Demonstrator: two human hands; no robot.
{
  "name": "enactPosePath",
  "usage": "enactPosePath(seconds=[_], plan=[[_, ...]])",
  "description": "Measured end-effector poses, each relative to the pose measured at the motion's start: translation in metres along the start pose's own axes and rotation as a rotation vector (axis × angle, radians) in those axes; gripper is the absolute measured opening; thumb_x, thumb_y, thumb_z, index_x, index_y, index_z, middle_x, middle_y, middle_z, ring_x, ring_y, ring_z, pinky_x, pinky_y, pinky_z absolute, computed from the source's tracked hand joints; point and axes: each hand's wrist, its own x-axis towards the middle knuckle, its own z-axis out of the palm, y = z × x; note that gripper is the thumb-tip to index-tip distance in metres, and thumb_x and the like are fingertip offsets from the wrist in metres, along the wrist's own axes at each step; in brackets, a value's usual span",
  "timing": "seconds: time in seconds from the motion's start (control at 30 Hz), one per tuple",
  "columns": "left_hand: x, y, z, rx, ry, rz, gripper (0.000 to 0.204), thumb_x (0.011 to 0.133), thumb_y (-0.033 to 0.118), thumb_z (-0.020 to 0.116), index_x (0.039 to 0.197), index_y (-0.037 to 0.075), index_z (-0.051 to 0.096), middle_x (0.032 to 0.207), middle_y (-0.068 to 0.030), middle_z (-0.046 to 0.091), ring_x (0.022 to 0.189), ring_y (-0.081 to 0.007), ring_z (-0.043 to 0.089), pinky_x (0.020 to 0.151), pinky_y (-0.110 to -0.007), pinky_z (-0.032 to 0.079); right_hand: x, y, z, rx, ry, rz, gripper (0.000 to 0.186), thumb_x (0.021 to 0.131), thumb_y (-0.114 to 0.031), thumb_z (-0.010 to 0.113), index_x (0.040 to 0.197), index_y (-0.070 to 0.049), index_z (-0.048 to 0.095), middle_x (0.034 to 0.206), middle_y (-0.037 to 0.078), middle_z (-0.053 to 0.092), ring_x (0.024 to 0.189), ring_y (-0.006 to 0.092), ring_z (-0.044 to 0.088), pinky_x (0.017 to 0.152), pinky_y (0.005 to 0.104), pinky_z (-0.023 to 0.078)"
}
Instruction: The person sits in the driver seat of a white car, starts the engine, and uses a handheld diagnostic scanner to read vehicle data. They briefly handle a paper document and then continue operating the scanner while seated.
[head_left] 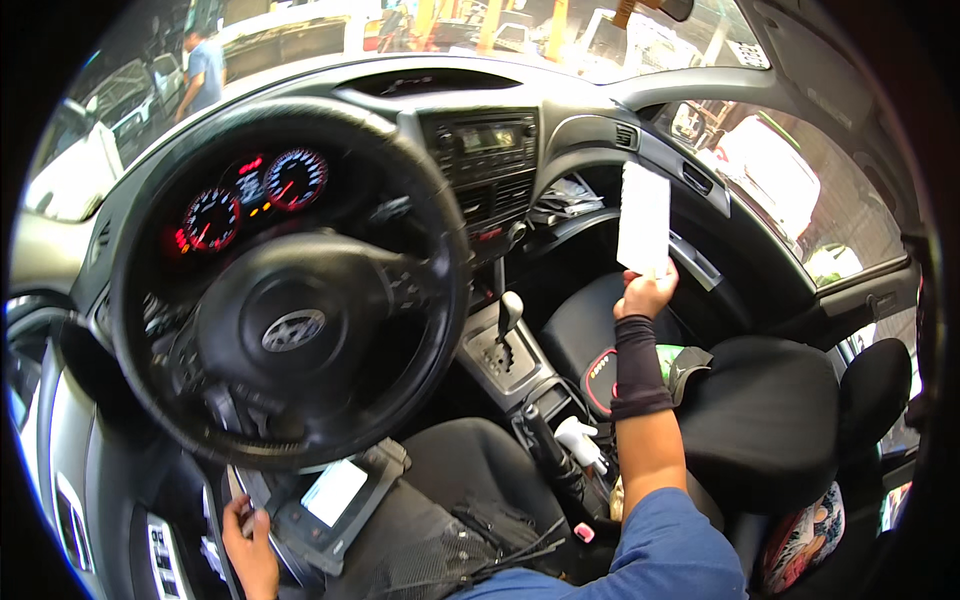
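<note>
My right hand (647, 292), in a dark wrist sleeve, is closed on the lower end of a long white paper (643, 215). The paper stands upright over the front passenger side, one long edge looking slightly ragged. Low on the left, my left hand (252, 550) has its thumb and fingers bent and apart, with nothing visible between them. Close beside it a dark handheld scan tool (340, 505) with a lit white screen lies tilted on my lap. A narrow tan strip (236, 482) shows just above the left fingertips.
The steering wheel (295, 330) stands before me, the instrument cluster lit behind it. To its right are the gear lever (510, 308) and a white spray-bottle head (580, 440). Papers (570, 198) fill the open glovebox. A green item (683, 365) lies on the passenger seat. Outside, a person (205, 75) stands.
</note>
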Motion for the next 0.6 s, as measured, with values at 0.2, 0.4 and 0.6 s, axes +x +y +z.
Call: enactPosePath(seconds=[0.2,0.4,0.6], plan=[[0.004,-0.011,0.013,-0.111,-0.27,-0.291,0.046,0.104,0.028,0.065,0.14,0.001,0.057,0.116,-0.0076,0.065,0.08,-0.0103,0.059,0.06,-0.022,0.05,0.08,0.154,0.052,0.058,0.171,0.078,0.008,0.1,-0.012,0.05,0.099,-0.006,0.055,0.09,0.01,0.067,0.065,0.0185,0.065,0.048,0.0287,0.053],[-0.002,0.003,0.021,-0.095,-0.229,-0.184,0.044,0.106,0.022,0.062,0.139,-0.005,0.055,0.12,-0.0095,0.064,0.101,-0.0168,0.059,0.089,-0.03,0.048,0.117,0.207,0.139,-0.23,-0.505,0.454,0.044,0.105,-0.03,0.058,0.141,-0.008,0.046,0.096,0.01,0.072,0.077,0.0143,0.067,0.06,0.0312,0.049],[-0.007,0.01,0.024,-0.138,-0.222,-0.255,0.037,0.107,0.016,0.059,0.137,-0.005,0.055,0.122,-0.0109,0.064,0.11,-0.0203,0.058,0.098,-0.032,0.045,0.078,0.241,0.107,-0.77,0.173,-0.022,0.054,0.099,-0.048,0.062,0.124,-0.001,0.069,0.105,0.017,0.075,0.095,0.0337,0.072,0.086,0.0433,0.054]])
